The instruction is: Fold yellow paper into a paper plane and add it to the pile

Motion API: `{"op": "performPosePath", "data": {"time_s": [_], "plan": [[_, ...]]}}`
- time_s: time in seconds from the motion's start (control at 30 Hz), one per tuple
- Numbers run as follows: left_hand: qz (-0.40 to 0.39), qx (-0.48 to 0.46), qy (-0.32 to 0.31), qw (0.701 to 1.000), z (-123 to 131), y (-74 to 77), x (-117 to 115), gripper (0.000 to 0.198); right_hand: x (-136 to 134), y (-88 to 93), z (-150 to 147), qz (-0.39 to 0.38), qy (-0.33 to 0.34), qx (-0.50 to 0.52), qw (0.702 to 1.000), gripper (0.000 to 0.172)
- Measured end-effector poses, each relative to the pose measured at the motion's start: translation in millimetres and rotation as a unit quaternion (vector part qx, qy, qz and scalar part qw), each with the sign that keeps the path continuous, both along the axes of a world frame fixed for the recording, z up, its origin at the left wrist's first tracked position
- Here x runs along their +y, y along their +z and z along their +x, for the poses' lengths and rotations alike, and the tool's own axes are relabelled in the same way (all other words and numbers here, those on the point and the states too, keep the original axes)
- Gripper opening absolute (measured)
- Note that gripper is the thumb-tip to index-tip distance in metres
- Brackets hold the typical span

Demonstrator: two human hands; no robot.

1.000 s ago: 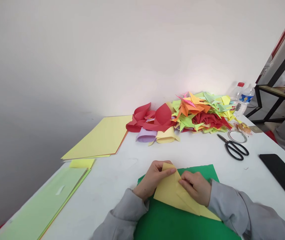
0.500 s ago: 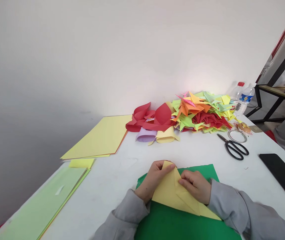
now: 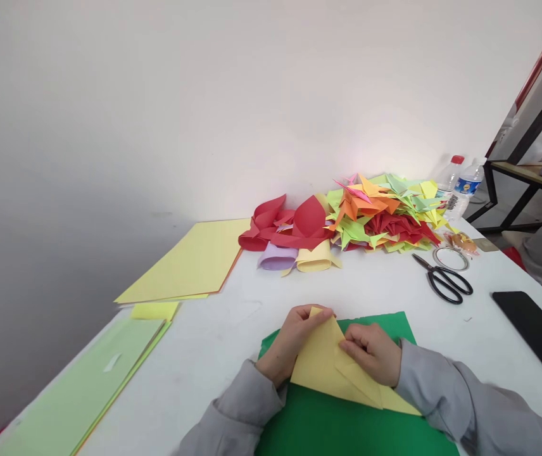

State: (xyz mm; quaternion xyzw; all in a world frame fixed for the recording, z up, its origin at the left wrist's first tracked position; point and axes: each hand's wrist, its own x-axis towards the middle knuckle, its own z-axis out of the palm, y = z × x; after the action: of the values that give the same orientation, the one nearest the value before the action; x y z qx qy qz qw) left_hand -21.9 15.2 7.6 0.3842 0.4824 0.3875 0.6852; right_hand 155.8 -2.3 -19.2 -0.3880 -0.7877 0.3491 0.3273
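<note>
Both hands hold one folded sheet of yellow paper (image 3: 316,361), tilted up above a green sheet (image 3: 347,430) on the white table. My left hand (image 3: 290,342) is closed on the paper's upper left edge, thumb across the front near the top corner, other fingers mostly behind. On the right edge, my right hand (image 3: 373,351) pinches the paper between thumb and curled fingers. A diagonal folded flap shows on the front, and a narrow point reaches right beneath my right wrist.
Stacks of yellow paper (image 3: 195,259) and pale green paper (image 3: 95,373) lie left. Behind are rolled red paper shapes (image 3: 311,221) and a pile of folded paper pieces (image 3: 370,202). Scissors (image 3: 446,282), a tape roll (image 3: 450,258), bottles (image 3: 465,187) and a black flat object (image 3: 537,335) stand right.
The yellow paper has shifted very slightly to the right in my hands. Both hands keep nearly the same grip and place.
</note>
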Motion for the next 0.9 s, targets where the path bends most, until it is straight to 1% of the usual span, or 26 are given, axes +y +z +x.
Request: {"op": "performPosePath", "data": {"time_s": [0.1, 0.2, 0.43, 0.63, 0.73, 0.83, 0.9], "plan": [[-0.006, -0.008, -0.037, 0.999, 0.0, 1.8, -1.5, 0.039, -0.7, -1.8, 0.6, 0.005, 0.01, -0.004, 1.0, 0.032], [0.003, -0.017, -0.059, 0.998, -0.4, 2.6, -2.7, 0.038, -0.5, -2.5, 0.8, 0.001, 0.014, -0.001, 1.0, 0.03], [0.05, -0.019, -0.071, 0.996, -3.9, 0.8, -1.9, 0.031, 0.3, -0.4, 0.1, -0.033, 0.01, 0.019, 0.999, 0.032], [0.112, -0.004, -0.085, 0.99, -3.9, 2.5, -1.7, 0.029, -0.9, -1.8, 1.1, -0.018, 0.018, 0.014, 1.0, 0.034], [0.09, -0.013, -0.076, 0.993, -2.5, 3.4, -2.8, 0.033, 0.1, -4.3, 1.9, -0.017, 0.028, 0.01, 0.999, 0.034], [0.059, -0.013, -0.052, 0.997, -0.2, 4.3, -4.3, 0.037, 1.5, -5.7, 2.3, -0.024, 0.034, 0.011, 0.999, 0.033], [0.061, -0.002, -0.039, 0.997, 1.4, 4.9, -5.0, 0.038, 2.1, -5.3, 2.5, -0.032, 0.037, 0.011, 0.999, 0.033]]}}
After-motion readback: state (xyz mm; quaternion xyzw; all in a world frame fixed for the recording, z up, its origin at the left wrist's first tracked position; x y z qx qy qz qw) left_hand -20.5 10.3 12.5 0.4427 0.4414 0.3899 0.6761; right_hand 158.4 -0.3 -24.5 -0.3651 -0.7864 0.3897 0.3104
